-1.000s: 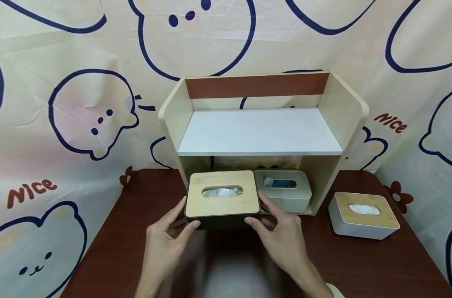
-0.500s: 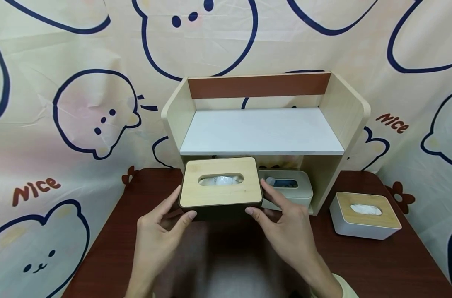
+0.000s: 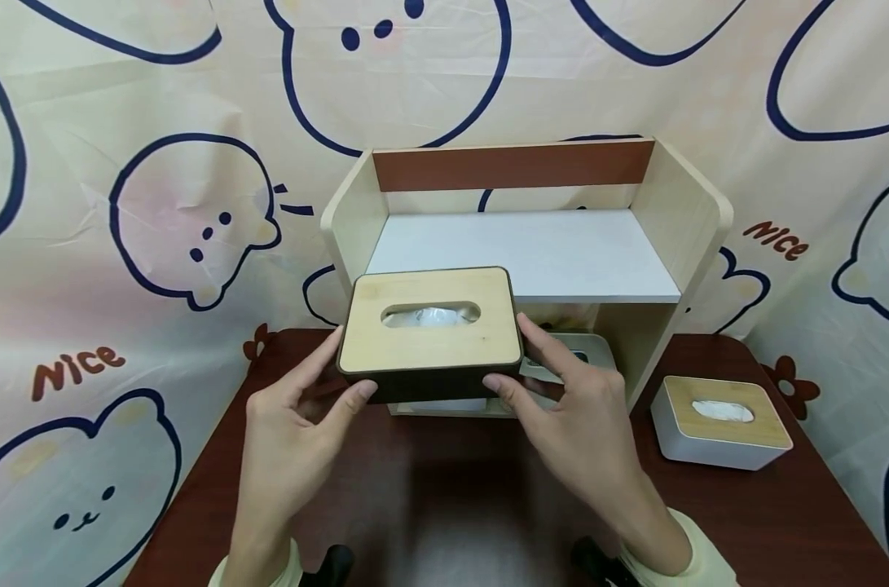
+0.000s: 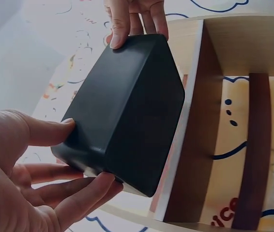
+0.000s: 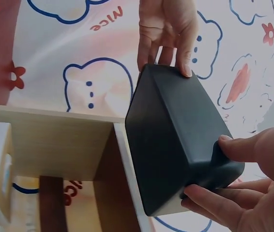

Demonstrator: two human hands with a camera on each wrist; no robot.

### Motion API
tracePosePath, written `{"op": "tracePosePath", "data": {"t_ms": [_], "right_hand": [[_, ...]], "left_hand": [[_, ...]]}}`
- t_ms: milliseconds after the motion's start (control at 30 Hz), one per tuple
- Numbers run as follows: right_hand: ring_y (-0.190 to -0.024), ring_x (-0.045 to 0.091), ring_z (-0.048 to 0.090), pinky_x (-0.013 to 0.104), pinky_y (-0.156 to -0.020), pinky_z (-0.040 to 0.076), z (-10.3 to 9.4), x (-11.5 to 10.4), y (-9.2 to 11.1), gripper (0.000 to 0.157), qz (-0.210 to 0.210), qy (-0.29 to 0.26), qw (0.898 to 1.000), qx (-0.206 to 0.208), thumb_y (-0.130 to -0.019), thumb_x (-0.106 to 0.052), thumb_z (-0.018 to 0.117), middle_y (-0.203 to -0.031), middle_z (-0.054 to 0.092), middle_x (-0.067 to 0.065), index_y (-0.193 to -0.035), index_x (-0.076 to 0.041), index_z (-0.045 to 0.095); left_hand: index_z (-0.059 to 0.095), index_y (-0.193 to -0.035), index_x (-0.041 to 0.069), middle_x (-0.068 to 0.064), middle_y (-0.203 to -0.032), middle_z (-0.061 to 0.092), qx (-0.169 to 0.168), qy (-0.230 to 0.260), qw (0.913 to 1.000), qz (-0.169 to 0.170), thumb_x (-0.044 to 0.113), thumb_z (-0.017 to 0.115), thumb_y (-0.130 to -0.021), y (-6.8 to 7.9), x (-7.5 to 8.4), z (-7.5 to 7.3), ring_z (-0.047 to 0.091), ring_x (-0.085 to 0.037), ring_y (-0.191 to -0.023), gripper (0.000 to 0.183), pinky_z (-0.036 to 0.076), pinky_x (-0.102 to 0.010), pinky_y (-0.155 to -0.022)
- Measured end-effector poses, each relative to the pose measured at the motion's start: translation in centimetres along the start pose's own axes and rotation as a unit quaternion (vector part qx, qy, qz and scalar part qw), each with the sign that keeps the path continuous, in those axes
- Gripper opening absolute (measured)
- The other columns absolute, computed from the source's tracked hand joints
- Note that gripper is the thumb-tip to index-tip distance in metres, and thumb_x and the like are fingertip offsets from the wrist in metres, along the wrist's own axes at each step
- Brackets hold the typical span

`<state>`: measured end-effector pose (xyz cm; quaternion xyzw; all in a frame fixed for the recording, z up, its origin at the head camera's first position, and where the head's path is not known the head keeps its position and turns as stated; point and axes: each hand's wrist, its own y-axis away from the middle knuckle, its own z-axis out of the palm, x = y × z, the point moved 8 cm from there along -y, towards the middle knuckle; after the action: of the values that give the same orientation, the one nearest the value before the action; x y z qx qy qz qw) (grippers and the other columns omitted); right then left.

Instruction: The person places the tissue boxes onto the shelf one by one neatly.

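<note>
A black tissue box (image 3: 431, 326) with a light wood lid is held up in front of the shelf unit, its lid slot showing white tissue. My left hand (image 3: 290, 440) grips its left end, thumb on the front face and fingers round the side. At the opposite end, my right hand (image 3: 579, 424) holds it the same way. Both wrist views look at the box's dark underside (image 4: 149, 111), with the box lifted off the desk. Behind it, a grey-green tissue box (image 3: 598, 350) sits in the lower compartment, partly hidden by the held box and my right hand.
The shelf unit (image 3: 697, 220) has pale side panels, a white middle shelf (image 3: 583, 253) and a brown back rail (image 3: 513, 165). To its right, a white tissue box with a wood lid (image 3: 723, 420) stands on the dark brown desk (image 3: 444, 505). A patterned cloth hangs behind.
Both hands have raised the black tissue box from the front of the lower compartment to about the middle shelf's height, and nearer the head camera. The other boxes have stayed put.
</note>
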<state>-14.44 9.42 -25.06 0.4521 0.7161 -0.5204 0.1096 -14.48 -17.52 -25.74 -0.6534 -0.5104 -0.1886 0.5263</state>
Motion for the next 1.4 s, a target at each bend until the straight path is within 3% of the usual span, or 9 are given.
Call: {"op": "tracePosePath", "data": {"t_ms": [167,333,567,733,1033,1267,1400], "right_hand": [[-0.117,0.029,0.077,0.034,-0.079,0.067,-0.7,-0.7,-1.8,0.071,-0.007,0.002,1.000,0.009,-0.087,-0.008,0.090,-0.138,0.072,0.017,-0.151,-0.002,0.060],[-0.119,0.029,0.076,0.034,-0.080,0.067,-0.6,-0.3,-3.6,0.069,0.007,-0.010,1.000,0.003,-0.089,-0.008,0.088,-0.136,0.072,0.018,-0.151,-0.002,0.060],[-0.129,0.026,0.071,0.031,-0.089,0.064,0.2,1.6,-5.9,0.067,0.045,-0.046,0.998,0.002,-0.092,-0.010,0.087,-0.144,0.067,0.016,-0.152,-0.005,0.059],[-0.131,0.025,0.070,0.032,-0.091,0.063,0.8,2.7,-7.2,0.063,0.056,-0.058,0.997,0.008,-0.094,-0.011,0.084,-0.145,0.067,0.017,-0.152,-0.005,0.059],[-0.132,0.026,0.069,0.038,-0.096,0.063,2.1,4.3,-9.0,0.062,0.083,-0.065,0.994,0.029,-0.096,-0.013,0.082,-0.147,0.065,0.017,-0.151,0.001,0.058],[-0.133,0.028,0.068,0.038,-0.096,0.063,3.5,5.1,-9.4,0.062,0.091,-0.051,0.994,0.018,-0.097,-0.017,0.082,-0.148,0.065,0.018,-0.152,0.001,0.058],[-0.133,0.030,0.068,0.039,-0.097,0.063,3.9,5.2,-9.8,0.062,0.086,-0.051,0.995,0.023,-0.097,-0.014,0.082,-0.149,0.064,0.019,-0.151,0.002,0.058]], "left_hand": [[0.060,-0.154,0.016,-0.012,-0.143,0.070,-0.005,0.004,0.9999,0.014,0.003,0.083,-0.093,-1.8,0.7,-0.1,0.076,-0.011,-0.113,0.067,0.060,-0.016,-0.088],[0.059,-0.153,0.012,-0.011,-0.144,0.070,-0.009,0.025,0.9994,0.023,0.002,0.081,-0.094,-3.9,0.7,0.2,0.074,-0.006,-0.114,0.064,0.060,-0.015,-0.091],[0.060,-0.153,0.012,-0.012,-0.145,0.069,-0.006,0.053,0.9986,-0.001,0.006,0.079,-0.097,-6.8,-0.2,1.1,0.074,-0.021,-0.120,0.059,0.060,-0.013,-0.089],[0.062,-0.151,0.012,-0.011,-0.146,0.068,0.012,0.078,0.9969,-0.012,0.009,0.079,-0.098,-8.2,-0.9,1.8,0.073,-0.023,-0.125,0.056,0.059,-0.023,-0.097],[0.071,-0.141,0.009,-0.014,-0.138,0.073,0.070,0.104,0.9917,-0.028,0.005,0.081,-0.096,-9.9,-2.2,2.5,0.074,-0.022,-0.123,0.046,0.059,-0.032,-0.100],[0.069,-0.143,0.005,-0.016,-0.140,0.071,0.091,0.068,0.9926,-0.042,0.001,0.078,-0.097,-10.4,-3.2,3.0,0.073,-0.023,-0.125,0.048,0.060,-0.035,-0.102],[0.067,-0.145,0.005,-0.017,-0.142,0.070,0.101,0.041,0.9935,-0.031,0.003,0.077,-0.098,-10.5,-3.2,3.2,0.072,-0.024,-0.126,0.048,0.060,-0.035,-0.102]]}}
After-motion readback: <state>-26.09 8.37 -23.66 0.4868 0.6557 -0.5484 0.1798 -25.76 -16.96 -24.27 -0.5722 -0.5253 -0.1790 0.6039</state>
